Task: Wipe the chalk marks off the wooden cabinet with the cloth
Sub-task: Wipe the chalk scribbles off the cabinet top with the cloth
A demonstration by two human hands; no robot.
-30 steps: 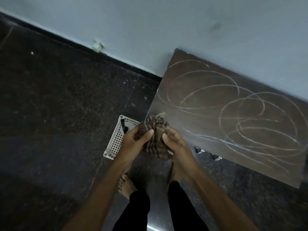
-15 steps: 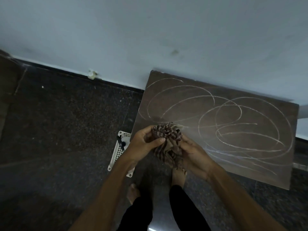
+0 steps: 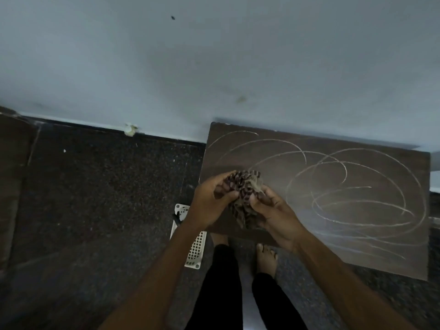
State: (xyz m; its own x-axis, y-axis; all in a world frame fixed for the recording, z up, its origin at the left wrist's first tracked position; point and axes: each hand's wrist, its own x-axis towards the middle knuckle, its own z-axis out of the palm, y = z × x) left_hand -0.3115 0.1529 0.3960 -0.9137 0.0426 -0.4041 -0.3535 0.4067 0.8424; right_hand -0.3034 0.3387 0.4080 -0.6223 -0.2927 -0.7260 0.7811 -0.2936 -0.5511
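hands meet over the near left corner of the dark brown wooden cabinet top (image 3: 392, 263), both clamped on one crumpled brown-and-cream checked cloth (image 3: 245, 186). the left hand (image 3: 209, 198) curls its fingers over the cloth's far left side, with the thumb pressed in from the near side. the right hand (image 3: 278, 217) pinches the bundle from the right, its fingertips (image 3: 259, 198) folded into the fabric, and a loose tail of cloth hangs down between the two palms. whether the cloth touches the wood beneath the fingers cannot be told. to the right of the right hand's fingers, and beyond them toward the wall, looping white chalk marks (image 3: 357, 188) cover the cabinet top, unwiped, with fainter streaks along its near edge. just below the left wrist a white perforated plastic basket (image 3: 197, 248) lies on the dark speckled stone floor (image 3: 95, 198), with a small black object (image 3: 176, 219) at its far end; the forearm covers part of it. below the hands, bare feet (image 3: 266, 258) and black trouser legs (image 3: 223, 294) stand at the cabinet's near edge. beyond the fingers rises a pale blue-grey wall (image 3: 214, 55).
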